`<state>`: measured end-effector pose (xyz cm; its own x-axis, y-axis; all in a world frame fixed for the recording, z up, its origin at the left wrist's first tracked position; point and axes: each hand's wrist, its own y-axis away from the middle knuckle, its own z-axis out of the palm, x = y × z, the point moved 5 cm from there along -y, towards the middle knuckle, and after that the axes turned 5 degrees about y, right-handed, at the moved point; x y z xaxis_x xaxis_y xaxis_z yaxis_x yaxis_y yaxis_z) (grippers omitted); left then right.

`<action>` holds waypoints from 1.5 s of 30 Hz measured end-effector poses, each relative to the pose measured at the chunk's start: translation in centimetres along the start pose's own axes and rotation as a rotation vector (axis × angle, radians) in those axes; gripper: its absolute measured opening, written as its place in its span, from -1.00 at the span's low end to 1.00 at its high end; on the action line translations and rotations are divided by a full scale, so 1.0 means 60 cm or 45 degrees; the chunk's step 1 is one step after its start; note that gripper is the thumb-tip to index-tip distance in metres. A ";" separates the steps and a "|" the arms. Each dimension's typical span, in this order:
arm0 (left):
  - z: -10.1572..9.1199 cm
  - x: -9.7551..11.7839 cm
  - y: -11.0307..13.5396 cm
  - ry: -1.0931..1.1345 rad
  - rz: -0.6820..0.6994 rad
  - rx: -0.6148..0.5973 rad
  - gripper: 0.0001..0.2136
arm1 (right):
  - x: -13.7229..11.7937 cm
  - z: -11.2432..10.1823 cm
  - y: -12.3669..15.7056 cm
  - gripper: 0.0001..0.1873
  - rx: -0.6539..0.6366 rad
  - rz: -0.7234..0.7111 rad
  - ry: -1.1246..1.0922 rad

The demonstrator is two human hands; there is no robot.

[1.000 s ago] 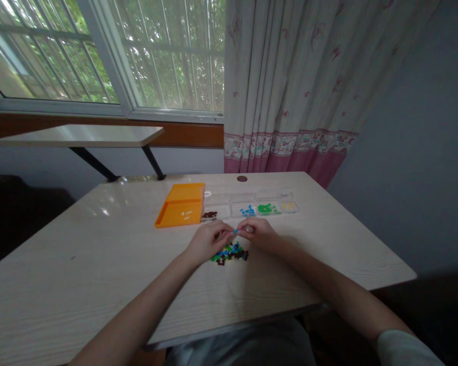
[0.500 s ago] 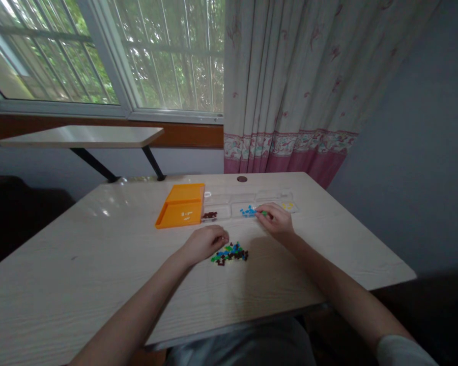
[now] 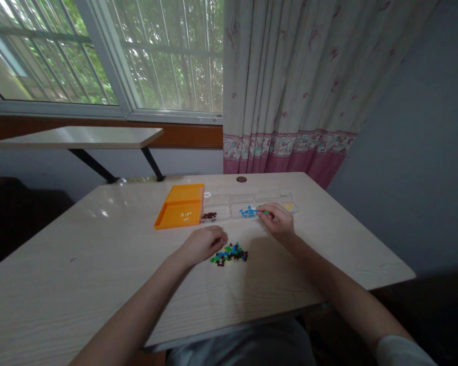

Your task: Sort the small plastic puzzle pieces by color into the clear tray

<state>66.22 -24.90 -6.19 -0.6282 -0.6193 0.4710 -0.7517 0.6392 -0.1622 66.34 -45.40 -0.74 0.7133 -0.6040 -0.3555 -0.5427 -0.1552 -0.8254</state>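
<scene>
My right hand (image 3: 278,220) is over the clear tray (image 3: 233,196), its thumb and forefinger pinched on a small blue building piece (image 3: 257,210). Loose blue pieces (image 3: 246,212) lie in the compartment just left of those fingertips, and a few green ones show behind the fingers. On the table nearer to me is a mixed pile of small pieces (image 3: 231,255) in brown, green and blue. My left hand (image 3: 205,243) rests at the pile's left edge with its fingers curled closed; what they hold, if anything, is hidden.
Brown pieces (image 3: 209,216) fill part of the tray's left compartment, yellow pieces (image 3: 288,206) its right one. An orange lid (image 3: 183,193) with some white pieces adjoins the tray. A raised shelf (image 3: 80,136) stands at the back left; a curtain (image 3: 286,101) hangs behind the table (image 3: 110,244).
Little differs. A blue piece now shows more plainly at my right fingertips, which stay over the tray. My left hand remains beside the pile.
</scene>
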 end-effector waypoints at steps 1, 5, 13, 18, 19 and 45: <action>-0.001 0.001 0.000 0.003 0.000 0.003 -0.82 | 0.000 0.001 0.000 -0.88 -0.004 0.004 0.005; -0.004 0.008 0.000 -0.005 -0.012 0.001 -0.83 | 0.001 0.002 0.001 -0.88 0.000 0.012 0.000; -0.001 0.007 0.000 0.012 -0.043 0.013 -0.85 | 0.019 0.024 0.004 -0.86 -0.149 0.076 0.082; 0.002 0.000 -0.001 0.055 -0.045 0.050 -0.85 | 0.045 0.045 0.012 -0.85 -0.228 0.163 0.134; 0.002 0.000 -0.001 0.061 -0.043 0.053 -0.86 | 0.051 0.048 0.013 -0.86 -0.234 0.183 0.146; -0.007 0.029 -0.008 0.126 0.012 0.319 -0.90 | -0.017 0.111 0.057 -0.89 -0.642 -0.223 0.024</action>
<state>65.58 -26.07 -4.95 -0.6220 -0.5586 0.5487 -0.7799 0.5043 -0.3707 66.69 -40.09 -6.11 0.8067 -0.5485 -0.2198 -0.5655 -0.6086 -0.5566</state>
